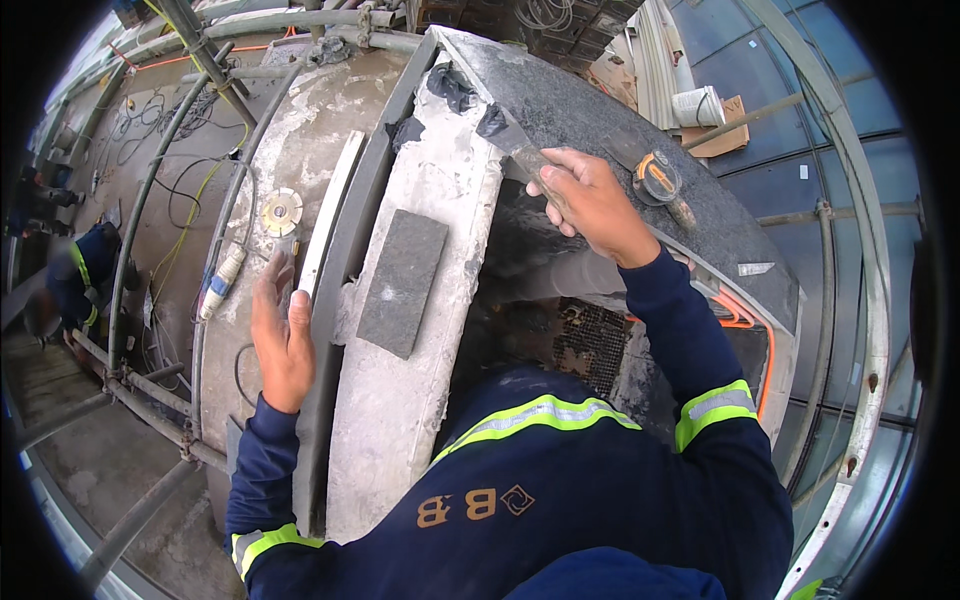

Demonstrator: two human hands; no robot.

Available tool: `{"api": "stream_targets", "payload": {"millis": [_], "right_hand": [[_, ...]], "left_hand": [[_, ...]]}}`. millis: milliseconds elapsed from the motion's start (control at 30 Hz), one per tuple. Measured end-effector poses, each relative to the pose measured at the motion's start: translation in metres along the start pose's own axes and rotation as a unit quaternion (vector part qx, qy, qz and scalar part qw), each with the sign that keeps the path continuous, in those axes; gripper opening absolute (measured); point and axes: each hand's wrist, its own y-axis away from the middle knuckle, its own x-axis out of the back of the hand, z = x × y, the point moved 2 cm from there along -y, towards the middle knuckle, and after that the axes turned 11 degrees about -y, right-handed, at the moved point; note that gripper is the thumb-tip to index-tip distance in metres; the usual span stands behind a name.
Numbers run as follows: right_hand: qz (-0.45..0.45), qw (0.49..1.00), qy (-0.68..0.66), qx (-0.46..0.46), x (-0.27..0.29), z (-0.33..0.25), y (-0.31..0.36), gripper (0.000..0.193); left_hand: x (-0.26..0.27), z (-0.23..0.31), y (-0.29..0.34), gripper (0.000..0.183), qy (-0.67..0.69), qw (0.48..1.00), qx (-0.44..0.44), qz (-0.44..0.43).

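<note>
- The work looked partway, by my judgement: crumpled-looking black material [450,88] sat only toward the far end of a pale, rough, long masonry ledge [385,440]. Whether it was being put on or taken off could not be told.
- From the middle to the near end, the ledge showed none of that material; its top was uneven, whitish and bare apart from one flat, dark grey, rectangular stone piece [403,283].
- Stone piece lay loose by its look, apart from both hands, around mid-length of the ledge and closer to its left edge. Any fixing seemed not yet done, though its underside was hidden.
- A thin, grey, flat-bladed scraper with a dull, worn handle [522,150] was over the ledge's right edge, near the far end. Blade tip was at the black material; contact could not be made out.
- Scraper's long axis ran slantwise across the ledge's line: blade pointed far and left, handle back toward near right.
- Stone piece's long axis ran roughly along the ledge's long edges, short ends facing far and near.
- Right hand [592,205]: grip closed around the scraper's handle.
- Left hand [283,350]: grip loose and wide, fingers extended, nothing seen in it, left of the ledge.
</note>
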Motion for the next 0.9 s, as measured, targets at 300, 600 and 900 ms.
{"api": "stream_targets", "payload": {"millis": [300,600,900], "right_hand": [[0.008,0.999,-0.001,-0.038,-0.016,-0.007,-0.032,0.042],[0.024,0.997,-0.024,-0.076,-0.020,0.000,-0.058,0.030],[0.036,0.996,-0.005,-0.078,-0.024,-0.015,-0.076,0.031]], "left_hand": [[-0.003,-0.001,-0.001,0.052,0.008,1.000,0.016,0.013],[-0.001,0.002,-0.004,0.046,-0.043,0.998,-0.040,0.036],[-0.002,0.002,-0.004,0.047,-0.052,0.996,-0.048,0.047]]}}
